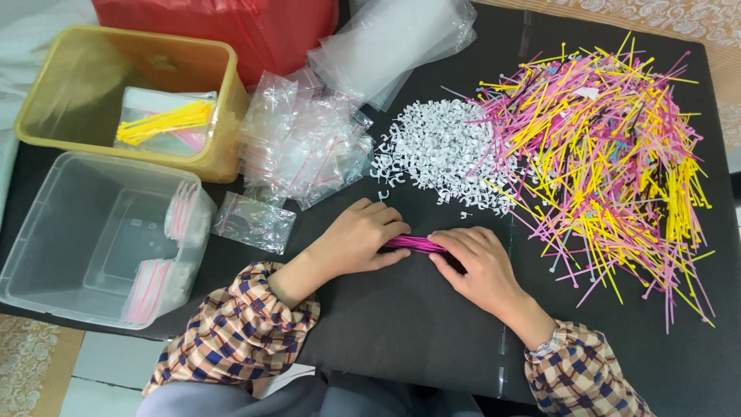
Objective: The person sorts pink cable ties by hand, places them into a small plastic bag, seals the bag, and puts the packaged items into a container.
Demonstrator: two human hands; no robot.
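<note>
Holding a pink bundle (414,245) of ties flat on the black table (401,324), I have both hands on it. Its long axis runs left to right, straight across between them. My left hand (361,234) curls over the left end, fingers closed down on it; my right hand (472,261) covers the right end, fingers bent, though I can't quite tell whether they pinch it or only press. Neither hand is nearer: the bundle spans the gap. The loose tie heap (610,154) lies up and right; white clips (444,154) sit just beyond the hands.
</note>
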